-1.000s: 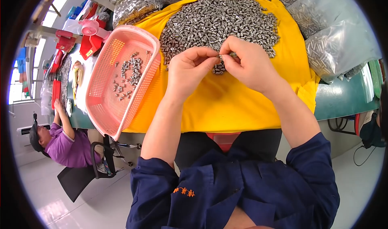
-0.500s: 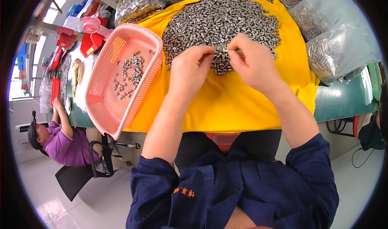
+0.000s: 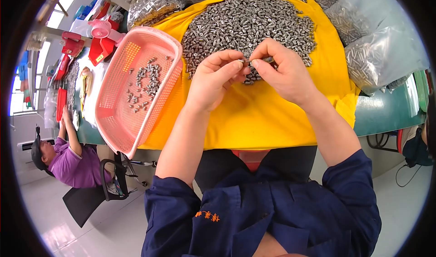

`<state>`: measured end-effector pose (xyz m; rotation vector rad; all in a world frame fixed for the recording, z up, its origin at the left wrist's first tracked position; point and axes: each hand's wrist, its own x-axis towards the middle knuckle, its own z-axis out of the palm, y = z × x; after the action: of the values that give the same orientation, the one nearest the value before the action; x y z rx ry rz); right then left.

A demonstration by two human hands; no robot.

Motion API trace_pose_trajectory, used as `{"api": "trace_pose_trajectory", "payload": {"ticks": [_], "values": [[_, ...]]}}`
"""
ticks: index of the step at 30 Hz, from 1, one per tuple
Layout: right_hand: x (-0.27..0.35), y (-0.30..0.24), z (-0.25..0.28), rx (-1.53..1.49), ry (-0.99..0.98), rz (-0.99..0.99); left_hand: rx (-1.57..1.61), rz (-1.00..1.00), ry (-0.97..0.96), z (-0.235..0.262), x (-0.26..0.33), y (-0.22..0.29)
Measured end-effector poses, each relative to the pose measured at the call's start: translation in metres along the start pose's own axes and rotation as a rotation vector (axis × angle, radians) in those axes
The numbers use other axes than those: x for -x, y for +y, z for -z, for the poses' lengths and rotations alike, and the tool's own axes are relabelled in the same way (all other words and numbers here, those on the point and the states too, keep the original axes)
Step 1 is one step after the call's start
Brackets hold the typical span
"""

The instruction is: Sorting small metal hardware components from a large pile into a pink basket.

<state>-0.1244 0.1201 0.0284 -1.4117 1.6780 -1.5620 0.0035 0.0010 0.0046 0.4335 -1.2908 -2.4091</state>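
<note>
Fingertips (image 3: 237,66) drew closer, left hand (image 3: 210,79) and right hand (image 3: 285,72) pinching a small metal part (image 3: 247,63). It apparently remained in work at six o'clock of the heap (image 3: 250,23)

At twelve o'clock the metal parts (image 3: 250,23) are silver-grey, the cloth (image 3: 259,116) plain yellow. The basket (image 3: 119,121) at ten o'clock is pink, hole-patterned.

The left hand (image 3: 210,81) and right hand (image 3: 286,73) pinch close together.

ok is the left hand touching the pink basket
Apart: the head view shows a strip of yellow cloth between the left hand and the pink basket.
</note>
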Motion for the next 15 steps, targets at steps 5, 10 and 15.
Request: {"api": "trace_pose_trajectory", "payload": {"ticks": [5, 10, 15], "values": [[0.0009, -0.0018, 0.0006, -0.052, -0.007, -0.040, 0.052, 0.018, -0.043, -0.0010, -0.0008, -0.0025], [0.0027, -0.0049, 0.0000, 0.108, -0.004, -0.005, 0.010, -0.007, -0.026, -0.0004, -0.0007, -0.0044], [0.0024, 0.0014, -0.0061, 0.347, 0.054, 0.163, -0.189, -0.100, -0.009, 0.0022, -0.0023, -0.0071]]}}
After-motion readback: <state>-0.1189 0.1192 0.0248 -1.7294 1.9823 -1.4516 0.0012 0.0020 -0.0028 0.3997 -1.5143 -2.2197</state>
